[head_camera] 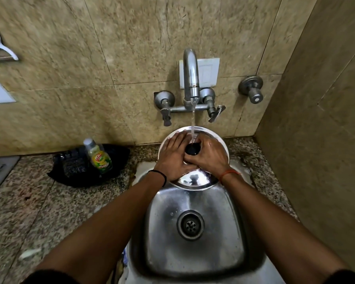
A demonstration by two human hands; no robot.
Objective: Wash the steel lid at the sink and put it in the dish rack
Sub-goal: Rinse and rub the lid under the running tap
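Note:
A round steel lid (195, 181) with a black knob (192, 149) is held over the back of the steel sink (195, 249). Water runs from the tap (191, 74) onto the knob. My left hand (172, 155) lies flat on the lid's top, fingers spread toward the far rim. My right hand (208, 153) is wrapped around the knob and presses on the lid. Both hands cover most of the lid's middle. No dish rack is in view.
A black tray (115, 160) on the granite counter at the left holds a dish soap bottle (98, 156) and a dark scrubber (73, 162). Tiled walls close in behind and on the right. A wall valve (252, 90) sticks out right of the tap.

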